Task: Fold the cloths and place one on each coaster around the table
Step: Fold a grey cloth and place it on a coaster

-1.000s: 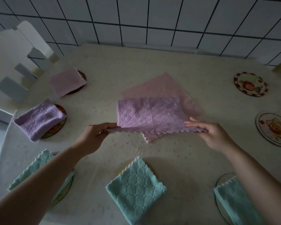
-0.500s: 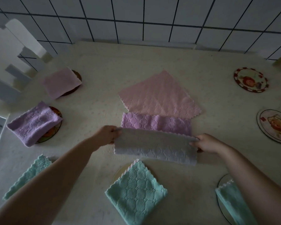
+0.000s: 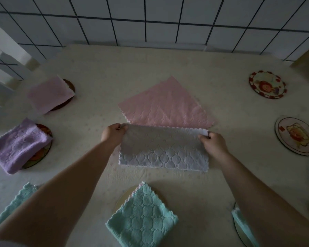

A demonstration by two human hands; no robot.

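Head view: both hands are on the lilac cloth [image 3: 163, 148], folded in half mid-surface. The left hand [image 3: 112, 134] pinches its far left corner, the right hand [image 3: 212, 142] its far right, fingers curled on the scalloped edge. Soft, light and floppy, so corners look the best hold. Two picture coasters [image 3: 267, 85] at right sit bare; the pink cloth [image 3: 168, 106] lies unfolded just beyond.

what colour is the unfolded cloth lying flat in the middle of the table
Pink, with a quilted diamond texture and scalloped edge; the unfolded cloth shows best in the head view.
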